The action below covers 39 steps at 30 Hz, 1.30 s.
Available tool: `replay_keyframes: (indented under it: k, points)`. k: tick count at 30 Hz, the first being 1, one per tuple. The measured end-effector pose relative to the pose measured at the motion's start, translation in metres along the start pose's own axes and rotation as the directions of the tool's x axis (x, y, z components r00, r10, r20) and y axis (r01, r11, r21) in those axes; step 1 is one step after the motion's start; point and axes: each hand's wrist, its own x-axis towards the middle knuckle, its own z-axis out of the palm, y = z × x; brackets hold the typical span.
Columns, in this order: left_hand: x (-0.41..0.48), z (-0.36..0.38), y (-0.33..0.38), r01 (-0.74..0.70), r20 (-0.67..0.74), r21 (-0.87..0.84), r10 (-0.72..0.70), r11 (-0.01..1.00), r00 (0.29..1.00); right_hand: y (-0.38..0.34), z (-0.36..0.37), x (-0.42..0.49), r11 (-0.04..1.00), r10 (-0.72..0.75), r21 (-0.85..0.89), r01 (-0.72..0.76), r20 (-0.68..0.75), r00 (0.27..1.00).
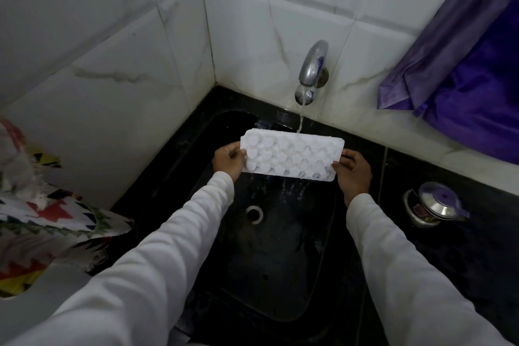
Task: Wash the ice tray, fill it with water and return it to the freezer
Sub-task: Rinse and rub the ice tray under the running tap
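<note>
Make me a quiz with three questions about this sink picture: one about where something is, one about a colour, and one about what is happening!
1. Where is the ice tray?
A. Lying on the counter.
B. Held over the sink, under the tap.
C. Inside a freezer.

2. What colour is the cloth hanging at the right?
A. Purple.
B. Green.
C. Yellow.

3. What is the tap doing?
A. Shut off.
B. Running.
C. Covered by a towel.

Answers:
1 B, the left hand and right hand grip its ends above the sink.
2 A, its folds show purple.
3 B, a stream of water falls onto the tray.
</note>
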Motion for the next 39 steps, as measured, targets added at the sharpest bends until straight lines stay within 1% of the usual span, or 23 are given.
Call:
replay_keyframes:
  k: [5,12,23,39]
  points:
    - [0.007,0.008,0.008,-0.032,-0.004,0.032,0.032,0.999,0.999,-0.005,-0.002,0.008,1.000,-0.013,0.021,0.013,-0.024,1.000]
    - [0.008,0.013,0.012,-0.061,-0.024,0.052,0.062,0.997,0.998,-0.001,-0.002,0.014,1.000,-0.010,0.008,0.010,-0.033,0.999]
    - [0.010,0.018,0.015,-0.090,0.021,0.044,0.089,0.995,0.996,-0.001,-0.006,0.020,1.000,-0.023,0.004,0.023,-0.057,0.998]
    - [0.004,0.030,0.021,-0.120,0.078,0.009,0.119,0.993,0.990,0.003,-0.019,0.020,0.998,0.013,0.054,-0.009,-0.086,0.996]
